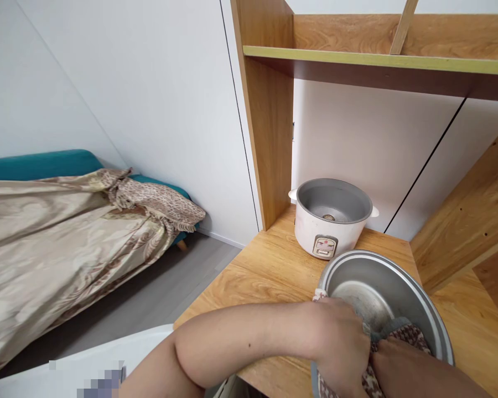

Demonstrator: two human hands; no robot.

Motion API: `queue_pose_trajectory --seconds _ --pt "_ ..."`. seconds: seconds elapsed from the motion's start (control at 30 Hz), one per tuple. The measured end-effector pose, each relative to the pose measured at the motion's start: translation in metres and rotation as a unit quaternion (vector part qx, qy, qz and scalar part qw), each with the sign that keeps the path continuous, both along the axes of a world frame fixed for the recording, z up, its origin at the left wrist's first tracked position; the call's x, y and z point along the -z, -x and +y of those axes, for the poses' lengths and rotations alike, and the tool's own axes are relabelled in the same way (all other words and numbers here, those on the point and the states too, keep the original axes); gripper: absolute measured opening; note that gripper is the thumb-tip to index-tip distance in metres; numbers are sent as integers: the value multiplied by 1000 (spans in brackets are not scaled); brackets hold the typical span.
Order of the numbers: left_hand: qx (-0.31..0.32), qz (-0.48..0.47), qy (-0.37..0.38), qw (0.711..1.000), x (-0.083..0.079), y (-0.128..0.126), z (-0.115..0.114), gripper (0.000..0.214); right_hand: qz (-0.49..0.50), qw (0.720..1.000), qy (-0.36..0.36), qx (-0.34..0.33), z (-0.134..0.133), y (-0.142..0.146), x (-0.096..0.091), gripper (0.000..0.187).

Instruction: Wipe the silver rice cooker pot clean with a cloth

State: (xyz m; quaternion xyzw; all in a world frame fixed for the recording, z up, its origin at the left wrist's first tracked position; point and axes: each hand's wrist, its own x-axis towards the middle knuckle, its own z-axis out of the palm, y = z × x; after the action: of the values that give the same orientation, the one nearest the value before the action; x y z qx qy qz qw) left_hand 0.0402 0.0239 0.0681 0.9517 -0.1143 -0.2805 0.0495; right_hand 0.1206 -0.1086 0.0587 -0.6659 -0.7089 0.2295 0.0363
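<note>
Hands meet at the near edge of the wooden worktop [269, 265], both busy with a metal inner pot [415, 293] that sits tilted toward the person. The left hand [342, 345] comes across from the left on a bent forearm and is closed over the pot's near rim, its fingers also bunched on a patterned cloth [410, 334] that drapes over that rim. The right hand [392, 359] reaches in from the bottom right and goes down into the pot, pressed against the same cloth; only its wrist and the back of the hand show, so how its fingers are set I cannot tell. The two hands are touching or nearly so, with the cloth between them.

Further back on the worktop, near the upright wooden side panel [269, 138], stands a white rice cooker [332, 226] with no lid and no pot inside (its grey heating well and centre plate are open to view), its control panel facing forward. It is just behind the metal pot and apart from it.

A shelf [377, 61] runs above the cooker. Off to the left, on the floor side, a teal sofa [41, 163] lies under a beige patterned blanket [66, 237].
</note>
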Motion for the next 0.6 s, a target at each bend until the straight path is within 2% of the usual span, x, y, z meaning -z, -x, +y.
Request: queue_pose_trajectory --seconds 0.13,0.27,0.47,0.53,0.6 --pt "7 54 -14 998 -12 1 -1 66 -72 997 -2 2 -1 -1 12 20" --pt "21 81 -30 996 -23 1 -1 69 -148 989 -22 3 -4 -2 25 23" --pt "9 55 -22 998 -20 2 -1 64 -237 971 23 -3 -3 2 21 20" --pt "2 47 -16 999 -17 2 -1 63 -223 974 31 -1 -2 2 17 18" --pt "0 60 -17 998 -15 1 -1 65 -160 987 23 8 0 2 13 18"
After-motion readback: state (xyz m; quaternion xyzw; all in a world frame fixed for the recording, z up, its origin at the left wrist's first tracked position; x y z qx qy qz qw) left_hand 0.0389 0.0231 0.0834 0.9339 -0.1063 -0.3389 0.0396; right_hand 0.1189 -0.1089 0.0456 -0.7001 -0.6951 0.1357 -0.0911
